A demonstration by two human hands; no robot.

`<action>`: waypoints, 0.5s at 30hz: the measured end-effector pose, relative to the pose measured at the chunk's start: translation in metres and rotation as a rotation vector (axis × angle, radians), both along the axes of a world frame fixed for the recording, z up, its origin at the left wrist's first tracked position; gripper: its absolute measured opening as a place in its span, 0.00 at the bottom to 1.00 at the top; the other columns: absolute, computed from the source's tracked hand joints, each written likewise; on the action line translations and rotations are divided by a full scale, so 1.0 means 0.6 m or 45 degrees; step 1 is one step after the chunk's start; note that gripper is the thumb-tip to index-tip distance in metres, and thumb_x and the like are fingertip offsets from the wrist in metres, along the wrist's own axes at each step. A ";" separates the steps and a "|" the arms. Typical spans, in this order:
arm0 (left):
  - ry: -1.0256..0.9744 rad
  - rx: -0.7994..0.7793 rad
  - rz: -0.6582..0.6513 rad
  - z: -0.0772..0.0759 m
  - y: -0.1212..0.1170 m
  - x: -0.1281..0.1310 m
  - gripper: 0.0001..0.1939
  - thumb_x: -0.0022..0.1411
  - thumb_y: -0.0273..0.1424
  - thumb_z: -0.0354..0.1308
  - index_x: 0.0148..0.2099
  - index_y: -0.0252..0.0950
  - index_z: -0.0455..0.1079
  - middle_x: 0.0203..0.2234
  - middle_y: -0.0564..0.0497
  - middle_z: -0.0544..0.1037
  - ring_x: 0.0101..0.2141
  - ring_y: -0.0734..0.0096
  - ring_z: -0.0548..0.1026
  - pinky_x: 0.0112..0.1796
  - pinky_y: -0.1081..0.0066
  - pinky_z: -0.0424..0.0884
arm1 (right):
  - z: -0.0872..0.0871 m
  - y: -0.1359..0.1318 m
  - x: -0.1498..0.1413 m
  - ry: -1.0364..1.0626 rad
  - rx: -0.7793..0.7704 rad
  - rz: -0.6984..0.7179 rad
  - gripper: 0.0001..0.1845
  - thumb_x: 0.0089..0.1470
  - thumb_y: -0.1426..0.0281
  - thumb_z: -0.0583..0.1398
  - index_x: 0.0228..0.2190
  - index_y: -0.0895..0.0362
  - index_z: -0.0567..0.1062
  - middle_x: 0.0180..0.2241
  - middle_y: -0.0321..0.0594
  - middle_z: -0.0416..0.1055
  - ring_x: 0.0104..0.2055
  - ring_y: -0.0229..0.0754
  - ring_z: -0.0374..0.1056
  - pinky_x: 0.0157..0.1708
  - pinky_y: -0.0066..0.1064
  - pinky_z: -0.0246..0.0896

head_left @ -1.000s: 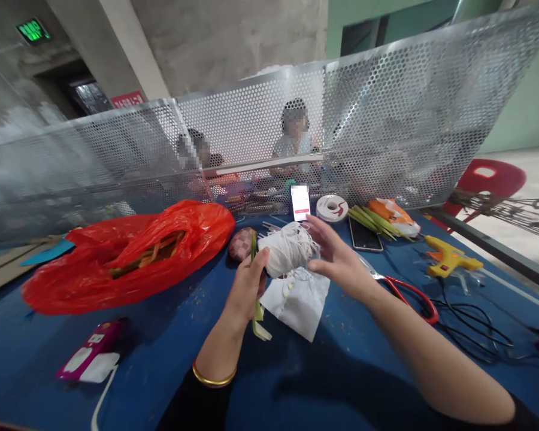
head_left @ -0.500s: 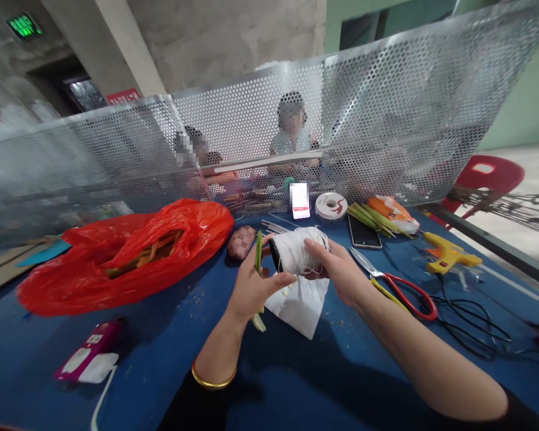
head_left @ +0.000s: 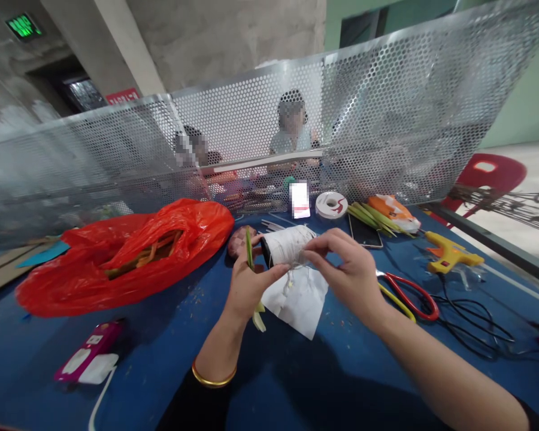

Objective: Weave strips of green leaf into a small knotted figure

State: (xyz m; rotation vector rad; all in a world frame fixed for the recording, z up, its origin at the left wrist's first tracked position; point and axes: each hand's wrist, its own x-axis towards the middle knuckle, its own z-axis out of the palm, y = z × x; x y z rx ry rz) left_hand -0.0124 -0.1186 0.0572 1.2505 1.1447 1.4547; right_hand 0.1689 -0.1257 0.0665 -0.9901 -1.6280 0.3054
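A spool of white string (head_left: 284, 245) with a dark end is gripped by my left hand (head_left: 246, 286), whose thumb lies along its lower side. The same hand also has a green leaf strip (head_left: 248, 246) standing between its fingers, and a pale end of it shows below the palm. At the spool's right end, my right hand (head_left: 353, 272) is closed in a pinch on the loose string. Under the spool lies a white sheet of paper (head_left: 299, 305) on the blue table (head_left: 260, 383), with loose string hanging over it.
Left are a red plastic bag (head_left: 197, 233), a checkered pouch (head_left: 238, 242) and a purple device (head_left: 92, 347). Right are red-handled scissors (head_left: 413, 293), a yellow glue gun (head_left: 451, 254), a phone (head_left: 363, 233) and a ribbon roll (head_left: 331, 205). A perforated metal screen (head_left: 251, 120) stands behind; people sit beyond.
My right hand has come off the spool's body and now pinches the string at its right end. The spool, in my left hand, has shifted slightly left.
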 end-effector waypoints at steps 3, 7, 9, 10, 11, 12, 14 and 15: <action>0.085 0.077 0.012 0.008 -0.007 0.012 0.34 0.38 0.29 0.74 0.50 0.39 0.70 0.49 0.45 0.73 0.49 0.57 0.72 0.39 0.70 0.71 | -0.003 -0.009 -0.018 -0.012 -0.128 -0.039 0.07 0.52 0.66 0.63 0.25 0.54 0.73 0.26 0.36 0.69 0.29 0.39 0.65 0.30 0.32 0.60; 0.156 0.088 0.066 0.014 -0.009 0.016 0.35 0.34 0.28 0.75 0.48 0.40 0.70 0.49 0.47 0.73 0.49 0.57 0.71 0.42 0.68 0.71 | -0.008 -0.003 -0.022 0.082 -0.257 -0.012 0.09 0.52 0.66 0.62 0.23 0.55 0.72 0.24 0.35 0.68 0.27 0.38 0.62 0.28 0.31 0.57; 0.160 0.079 0.080 0.013 -0.006 0.013 0.36 0.33 0.28 0.75 0.49 0.40 0.69 0.48 0.47 0.74 0.50 0.56 0.71 0.43 0.67 0.71 | -0.001 0.002 -0.014 0.219 -0.389 0.126 0.10 0.53 0.65 0.61 0.24 0.55 0.71 0.23 0.35 0.68 0.26 0.37 0.62 0.27 0.30 0.57; 0.156 0.077 0.078 0.011 -0.004 0.011 0.36 0.34 0.29 0.75 0.49 0.40 0.69 0.47 0.47 0.74 0.49 0.55 0.72 0.43 0.66 0.71 | 0.004 0.004 -0.009 0.311 -0.473 0.208 0.11 0.53 0.63 0.60 0.24 0.56 0.71 0.23 0.35 0.68 0.27 0.37 0.63 0.27 0.29 0.57; 0.152 0.079 0.067 0.009 -0.002 0.008 0.36 0.34 0.29 0.75 0.49 0.39 0.69 0.46 0.46 0.74 0.49 0.55 0.72 0.43 0.65 0.71 | 0.009 0.005 -0.003 0.410 -0.561 0.287 0.12 0.53 0.61 0.60 0.24 0.56 0.71 0.23 0.36 0.69 0.27 0.37 0.64 0.27 0.29 0.57; 0.155 0.085 0.049 0.007 -0.001 0.006 0.37 0.34 0.30 0.75 0.50 0.38 0.69 0.45 0.46 0.74 0.48 0.56 0.73 0.43 0.65 0.71 | 0.015 0.007 0.003 0.509 -0.647 0.360 0.13 0.53 0.60 0.61 0.25 0.57 0.71 0.24 0.37 0.71 0.27 0.37 0.65 0.27 0.28 0.58; 0.172 0.098 0.010 0.003 0.002 0.004 0.37 0.36 0.31 0.74 0.51 0.37 0.68 0.45 0.45 0.74 0.47 0.56 0.73 0.43 0.65 0.71 | 0.023 0.010 0.014 0.691 -0.798 0.476 0.15 0.51 0.58 0.63 0.25 0.57 0.70 0.26 0.38 0.73 0.26 0.36 0.66 0.26 0.26 0.57; 0.185 0.101 -0.002 0.001 0.003 0.003 0.37 0.36 0.31 0.74 0.51 0.37 0.68 0.46 0.45 0.74 0.47 0.56 0.73 0.43 0.64 0.71 | 0.025 0.012 0.019 0.772 -0.870 0.528 0.15 0.50 0.59 0.64 0.25 0.57 0.70 0.25 0.37 0.72 0.24 0.34 0.64 0.24 0.25 0.56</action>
